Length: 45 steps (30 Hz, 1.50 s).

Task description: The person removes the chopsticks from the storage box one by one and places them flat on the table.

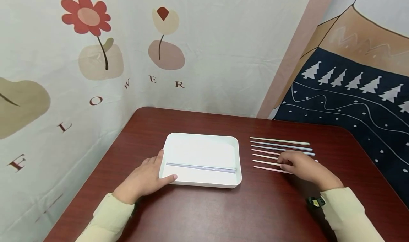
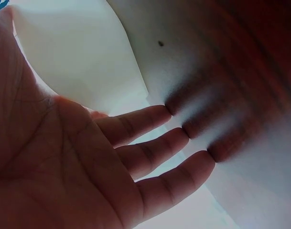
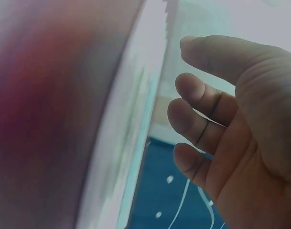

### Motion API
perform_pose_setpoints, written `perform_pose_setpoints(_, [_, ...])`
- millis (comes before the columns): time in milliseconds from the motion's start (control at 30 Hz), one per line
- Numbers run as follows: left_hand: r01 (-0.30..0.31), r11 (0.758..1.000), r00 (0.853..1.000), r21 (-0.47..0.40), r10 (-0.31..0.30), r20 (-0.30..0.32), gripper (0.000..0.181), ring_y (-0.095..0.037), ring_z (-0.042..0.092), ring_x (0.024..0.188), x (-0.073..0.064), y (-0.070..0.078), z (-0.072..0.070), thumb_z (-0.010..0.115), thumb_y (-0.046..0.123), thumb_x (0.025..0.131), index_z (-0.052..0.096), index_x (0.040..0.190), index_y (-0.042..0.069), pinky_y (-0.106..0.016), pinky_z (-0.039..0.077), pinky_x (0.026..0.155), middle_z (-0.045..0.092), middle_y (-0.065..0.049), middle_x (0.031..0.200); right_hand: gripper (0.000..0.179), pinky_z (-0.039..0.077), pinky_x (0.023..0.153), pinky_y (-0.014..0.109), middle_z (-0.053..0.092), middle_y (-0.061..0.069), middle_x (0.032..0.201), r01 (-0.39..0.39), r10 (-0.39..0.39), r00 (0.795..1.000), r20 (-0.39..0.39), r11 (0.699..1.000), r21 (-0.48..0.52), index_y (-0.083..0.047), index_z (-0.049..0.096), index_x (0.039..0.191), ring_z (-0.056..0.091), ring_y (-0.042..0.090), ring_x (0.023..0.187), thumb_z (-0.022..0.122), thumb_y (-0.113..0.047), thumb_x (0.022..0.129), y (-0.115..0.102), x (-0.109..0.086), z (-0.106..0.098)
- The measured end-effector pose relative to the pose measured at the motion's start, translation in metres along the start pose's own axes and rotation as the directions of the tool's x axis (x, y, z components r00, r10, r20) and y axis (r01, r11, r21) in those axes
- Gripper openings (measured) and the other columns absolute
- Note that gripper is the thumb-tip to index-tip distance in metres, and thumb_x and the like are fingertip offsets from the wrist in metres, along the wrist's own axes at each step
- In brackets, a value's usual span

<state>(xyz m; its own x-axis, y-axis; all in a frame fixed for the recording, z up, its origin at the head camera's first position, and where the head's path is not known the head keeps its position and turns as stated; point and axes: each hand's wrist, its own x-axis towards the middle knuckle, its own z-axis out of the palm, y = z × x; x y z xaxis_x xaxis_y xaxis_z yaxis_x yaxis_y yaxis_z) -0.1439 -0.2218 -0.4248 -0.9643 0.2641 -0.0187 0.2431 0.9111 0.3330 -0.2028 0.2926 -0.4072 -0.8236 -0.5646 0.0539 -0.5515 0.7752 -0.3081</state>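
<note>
A white rectangular tray (image 1: 199, 148) lies on the table with two pale bluish-lilac chopsticks (image 1: 201, 167) side by side in it. My left hand (image 1: 143, 178) rests at the tray's left side, its thumb over the near left corner. In the left wrist view, three nearly straight fingers (image 2: 157, 152) have their tips down on the tabletop. To the right of the tray, several chopsticks in green, blue (image 1: 278, 145), cream and pink (image 1: 266, 168) lie in a row. Over their right part hovers my right hand (image 1: 303, 165), fingers loosely bent, with nothing between thumb and fingers in the right wrist view.
The dark red-brown table (image 1: 223, 213) has rounded far corners. Behind it and to the left hangs a pale cloth (image 1: 220, 57) printed with flowers and letters. A dark blue cloth (image 1: 338, 110) with white trees hangs at the right edge.
</note>
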Motion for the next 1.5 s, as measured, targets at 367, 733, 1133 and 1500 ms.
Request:
perform_pose_setpoints(367, [0.019,1.000,1.000,0.009,-0.019,0.009,0.109,-0.047,0.043,0.131,0.000,-0.001,0.001,0.057,0.070,0.087,0.019,0.154,-0.008,-0.057,0.038,0.104,0.040,-0.026,0.149,0.009,0.052,0.072,0.032,0.062,-0.011,0.090,0.041,-0.032,0.997,-0.077,0.992,0.118,-0.015,0.072,0.100,0.057,0.009,0.081,0.072,-0.013,0.091,-0.040,0.058,-0.010])
perform_pose_setpoints(733, [0.028,1.000,0.999,0.009,-0.028,0.020,0.111,-0.046,0.042,0.131,-0.001,0.002,0.000,0.055,0.072,0.087,0.019,0.154,-0.008,-0.057,0.038,0.103,0.040,-0.025,0.149,0.020,0.052,0.070,0.032,0.062,-0.008,0.086,0.091,-0.065,0.991,-0.120,0.971,0.220,-0.012,0.073,0.100,0.056,0.014,0.081,0.081,-0.022,0.085,-0.081,0.109,-0.004])
perform_pose_setpoints(1133, [0.029,1.000,0.999,0.004,-0.029,0.023,0.111,-0.047,0.041,0.132,0.000,0.001,0.001,0.055,0.072,0.087,0.018,0.154,-0.009,-0.057,0.037,0.104,0.040,-0.029,0.148,0.023,0.049,0.076,0.031,0.064,-0.005,0.096,0.204,-0.206,0.978,-0.017,0.951,0.230,-0.010,0.071,0.104,0.057,0.014,0.087,0.079,-0.023,0.087,-0.117,0.157,0.021])
perform_pose_setpoints(1500, [0.017,1.000,1.000,-0.001,-0.017,0.014,0.107,-0.048,0.044,0.129,0.002,0.002,0.000,0.057,0.068,0.088,0.019,0.153,-0.008,-0.057,0.039,0.102,0.043,-0.029,0.145,0.018,0.049,0.077,0.027,0.061,-0.008,0.092,0.268,-0.303,0.951,0.064,0.909,0.318,-0.011,0.070,0.099,0.056,0.011,0.085,0.079,-0.020,0.087,-0.136,0.184,0.047])
